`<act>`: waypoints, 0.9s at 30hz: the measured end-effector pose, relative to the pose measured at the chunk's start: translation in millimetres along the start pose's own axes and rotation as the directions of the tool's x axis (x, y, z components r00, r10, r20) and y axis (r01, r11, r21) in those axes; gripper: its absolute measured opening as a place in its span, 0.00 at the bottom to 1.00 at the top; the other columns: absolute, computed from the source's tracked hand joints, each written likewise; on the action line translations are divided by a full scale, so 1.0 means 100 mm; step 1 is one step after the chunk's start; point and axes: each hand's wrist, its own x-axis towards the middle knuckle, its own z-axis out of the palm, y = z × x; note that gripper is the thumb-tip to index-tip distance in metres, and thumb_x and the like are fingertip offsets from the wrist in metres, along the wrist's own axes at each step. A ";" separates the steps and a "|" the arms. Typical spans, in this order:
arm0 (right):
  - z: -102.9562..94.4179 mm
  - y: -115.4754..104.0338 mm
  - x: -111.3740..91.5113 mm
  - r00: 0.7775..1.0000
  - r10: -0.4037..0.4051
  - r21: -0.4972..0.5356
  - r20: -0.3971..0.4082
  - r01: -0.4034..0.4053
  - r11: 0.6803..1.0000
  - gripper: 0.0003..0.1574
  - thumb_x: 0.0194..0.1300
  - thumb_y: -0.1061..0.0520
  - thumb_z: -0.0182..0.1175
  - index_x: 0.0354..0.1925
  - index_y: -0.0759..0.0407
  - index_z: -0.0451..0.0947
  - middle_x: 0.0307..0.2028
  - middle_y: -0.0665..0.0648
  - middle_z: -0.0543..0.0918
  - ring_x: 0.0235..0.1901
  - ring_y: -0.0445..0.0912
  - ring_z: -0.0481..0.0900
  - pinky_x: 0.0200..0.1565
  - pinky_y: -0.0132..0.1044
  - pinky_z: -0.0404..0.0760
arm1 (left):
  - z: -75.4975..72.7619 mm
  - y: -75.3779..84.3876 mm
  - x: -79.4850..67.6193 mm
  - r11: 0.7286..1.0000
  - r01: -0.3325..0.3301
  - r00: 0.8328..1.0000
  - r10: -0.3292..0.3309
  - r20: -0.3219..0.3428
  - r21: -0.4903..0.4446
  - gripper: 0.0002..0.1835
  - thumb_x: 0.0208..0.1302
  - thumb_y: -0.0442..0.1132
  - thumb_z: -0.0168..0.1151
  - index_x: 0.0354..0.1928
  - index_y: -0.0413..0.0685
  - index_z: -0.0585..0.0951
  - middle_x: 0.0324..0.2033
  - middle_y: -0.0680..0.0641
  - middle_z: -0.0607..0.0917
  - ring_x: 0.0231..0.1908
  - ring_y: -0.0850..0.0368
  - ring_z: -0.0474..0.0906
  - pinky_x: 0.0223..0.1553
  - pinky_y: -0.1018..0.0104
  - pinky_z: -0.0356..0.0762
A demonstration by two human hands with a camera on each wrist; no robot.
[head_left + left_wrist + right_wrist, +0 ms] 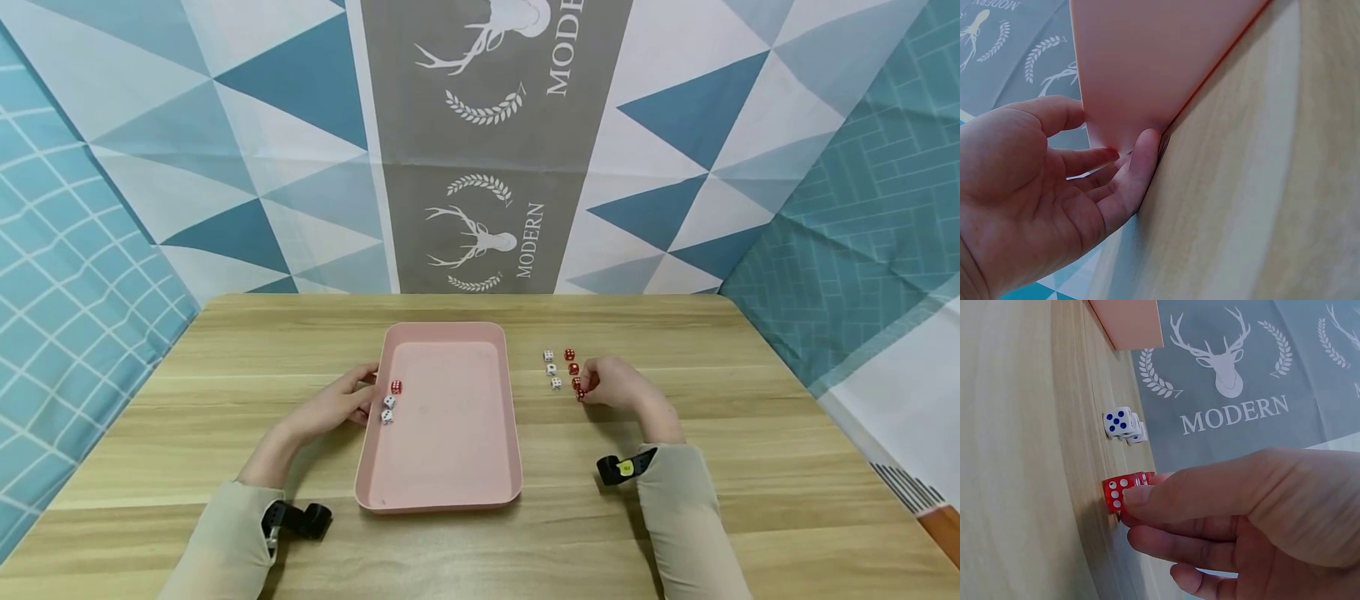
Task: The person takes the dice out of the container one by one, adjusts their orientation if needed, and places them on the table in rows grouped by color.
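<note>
A pink tray (442, 497) lies on the table with a red die (396, 387) and two white dice (388, 402) inside, near its left wall. My left hand (330, 408) holds that side of the tray; in the left wrist view a fingertip (1107, 155) presses the outer wall (1129, 75). Right of the tray, my right hand (621, 387) pinches the nearest red die (1114, 495) between thumb and finger, at the close end of a line of red dice (573, 368). Beside that line stand three white dice (551, 369), apart from my fingers.
The wooden table (465, 558) ends at a patterned cloth backdrop (487, 142). Blue cloths hang at both sides. A black strap with a small camera sits on each wrist, the left one (300, 520) close to the tray's near-left corner.
</note>
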 end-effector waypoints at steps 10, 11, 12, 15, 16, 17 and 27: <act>-0.06 -0.05 -0.05 0.998 0.057 -0.032 -0.019 -0.058 0.998 0.06 0.51 0.65 0.62 0.28 0.62 0.73 0.26 0.54 0.74 0.29 0.46 0.69 0.33 0.37 0.68 | 0.00 0.03 0.00 1.000 -0.011 1.000 0.011 0.004 0.010 0.28 0.71 0.39 0.41 0.68 0.36 0.49 0.54 0.31 0.65 0.39 0.51 0.76 0.37 0.62 0.79; -0.06 -0.06 -0.06 0.998 0.055 -0.038 -0.020 -0.056 0.998 0.05 0.52 0.65 0.61 0.27 0.62 0.73 0.26 0.54 0.74 0.28 0.46 0.69 0.32 0.36 0.68 | 0.00 0.04 0.00 1.000 -0.009 1.000 0.009 0.004 0.015 0.29 0.71 0.38 0.41 0.68 0.35 0.48 0.54 0.31 0.65 0.39 0.51 0.76 0.38 0.62 0.79; -0.06 -0.06 -0.06 0.998 0.054 -0.043 -0.020 -0.055 0.998 0.04 0.53 0.65 0.60 0.27 0.61 0.73 0.25 0.54 0.74 0.28 0.46 0.69 0.32 0.36 0.68 | 0.01 0.04 -0.01 1.000 -0.004 1.000 0.003 0.002 0.017 0.29 0.70 0.38 0.41 0.68 0.35 0.48 0.54 0.31 0.65 0.39 0.51 0.76 0.38 0.62 0.79; -0.08 -0.12 -0.08 0.998 0.057 -0.055 -0.034 -0.058 0.997 0.02 0.55 0.65 0.57 0.27 0.61 0.73 0.25 0.53 0.74 0.27 0.45 0.69 0.30 0.35 0.68 | 0.00 0.02 -0.01 1.000 0.002 1.000 -0.002 -0.006 0.027 0.29 0.70 0.38 0.41 0.68 0.35 0.48 0.54 0.31 0.65 0.40 0.51 0.76 0.38 0.62 0.79; -0.08 -0.15 -0.08 0.997 0.059 -0.061 -0.043 -0.061 0.996 0.02 0.56 0.64 0.56 0.27 0.60 0.72 0.24 0.53 0.74 0.26 0.45 0.69 0.29 0.35 0.68 | 0.00 0.02 -0.02 1.000 0.001 1.000 -0.001 -0.008 0.029 0.29 0.70 0.38 0.41 0.68 0.35 0.48 0.54 0.31 0.65 0.40 0.51 0.76 0.39 0.62 0.79; -0.08 -0.18 -0.08 0.997 0.052 -0.074 -0.053 -0.056 0.996 0.02 0.56 0.63 0.55 0.27 0.60 0.72 0.24 0.53 0.74 0.26 0.45 0.69 0.29 0.35 0.68 | 0.00 0.01 -0.02 0.999 -0.002 1.000 0.002 -0.008 0.032 0.29 0.71 0.39 0.41 0.68 0.35 0.48 0.55 0.31 0.65 0.40 0.51 0.76 0.39 0.62 0.79; -0.05 -0.52 -0.02 0.983 0.035 -0.147 -0.178 -0.062 0.987 0.06 0.61 0.56 0.56 0.34 0.58 0.76 0.29 0.53 0.79 0.25 0.44 0.73 0.33 0.40 0.73 | -0.01 -0.01 -0.03 1.000 -0.012 1.000 0.012 0.000 0.010 0.29 0.71 0.39 0.40 0.67 0.33 0.48 0.55 0.31 0.65 0.39 0.53 0.76 0.38 0.63 0.79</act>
